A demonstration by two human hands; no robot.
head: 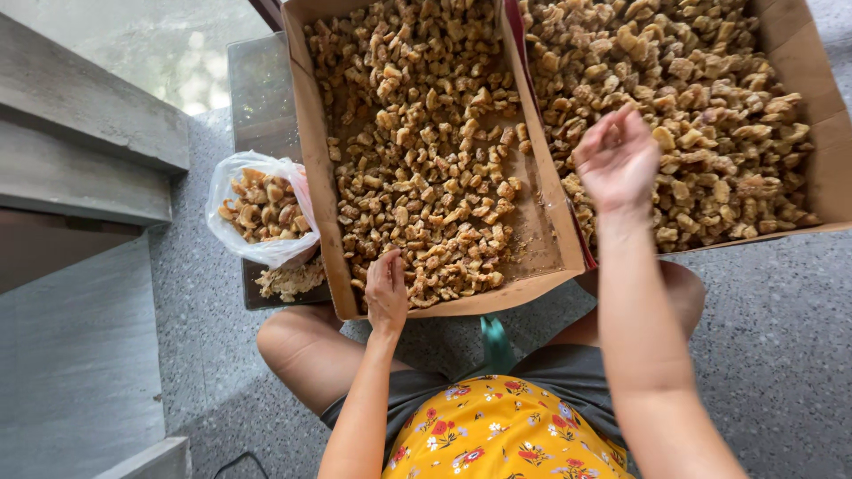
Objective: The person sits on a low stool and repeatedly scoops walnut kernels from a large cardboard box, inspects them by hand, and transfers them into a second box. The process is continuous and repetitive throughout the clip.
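Fingers of the left hand (387,293) pinch brown pieces (417,168) in the left box (311,151); right hand's (616,160) curl loosely.

clear plastic bag (259,209) of pieces | grey stone steps (84,142) | speckled floor (781,337)

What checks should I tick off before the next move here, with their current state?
1. Left hand in the left box, among the pieces: ok, fingers touch pieces near the front wall.
2. Left grip closed on a piece: cannot tell, the back of the hand hides it.
3. Right hand above the right box: ok, raised over the heap, fingers curled.
4. Right grip holding a piece: cannot tell, nothing shows clearly between the fingers.
5. Bag open and within view: ok, mouth up, partly filled, beside the left box.
6. Bare floor showing in the left box: ok, brown cardboard visible near the right wall.
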